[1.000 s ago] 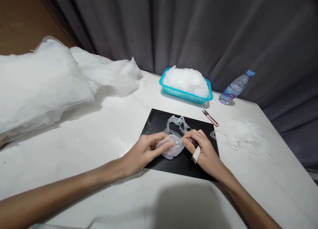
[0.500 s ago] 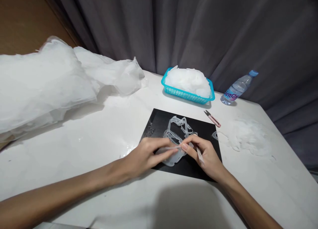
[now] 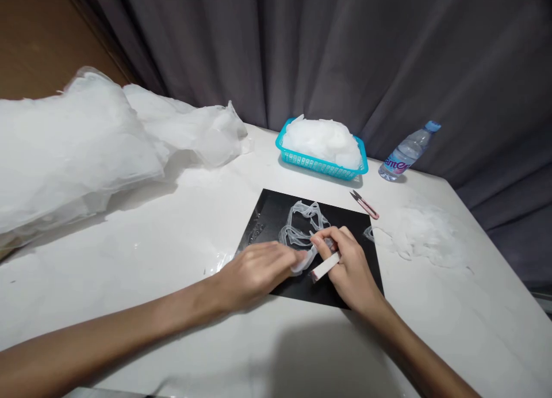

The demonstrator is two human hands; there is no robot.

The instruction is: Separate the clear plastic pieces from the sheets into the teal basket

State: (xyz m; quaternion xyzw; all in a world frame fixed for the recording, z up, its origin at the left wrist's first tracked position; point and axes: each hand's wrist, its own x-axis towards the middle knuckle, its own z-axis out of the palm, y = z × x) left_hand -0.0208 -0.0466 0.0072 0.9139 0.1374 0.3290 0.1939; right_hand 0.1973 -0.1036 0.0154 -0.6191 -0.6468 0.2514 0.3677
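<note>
A black mat (image 3: 276, 211) lies on the white table (image 3: 142, 254). My left hand (image 3: 256, 271) rests palm down at the mat's near edge, fingers closed over a translucent plastic piece (image 3: 302, 262). My right hand (image 3: 347, 263) grips a small flat white-handled tool (image 3: 324, 267) and pinches the same piece at its right side. Just beyond both hands sits a tangle of clear plastic trimmings (image 3: 304, 222) on the mat.
A teal basket (image 3: 321, 165) heaped with white pieces stands behind the mat. Pink snips (image 3: 365, 205) and a water bottle (image 3: 407, 152) lie to the right. More clear pieces (image 3: 425, 234) are spread right of the mat; a large bag of white material (image 3: 77, 142) fills the left.
The translucent piece has been lowered and is now mostly hidden under my left hand. My right hand has turned, so the white tool now lies nearly level across its fingers.
</note>
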